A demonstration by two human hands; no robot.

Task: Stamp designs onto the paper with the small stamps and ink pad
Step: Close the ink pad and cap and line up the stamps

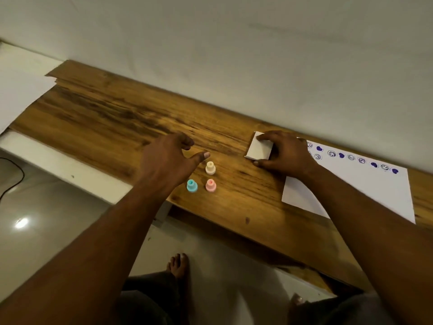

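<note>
Three small stamps stand upright on the wooden table point(121, 118): a cream stamp point(210, 167), a pink stamp point(210, 185) and a blue stamp point(192, 185). My left hand point(168, 158) hovers just left of the cream stamp, fingers loosely spread, holding nothing. My right hand point(284, 152) grips a white closed ink pad box point(259, 149) lying on the table, fingers over its far edge and thumb at its near edge. To the right lies the white paper point(365, 191), with a row of purple stamped faces and hearts point(351, 157) along its far edge.
A pale wall runs behind the table. A white ledge point(70, 170) sits below the table's left edge, with a black cable point(14, 174) on the shiny floor. My bare feet point(178, 266) show under the near edge.
</note>
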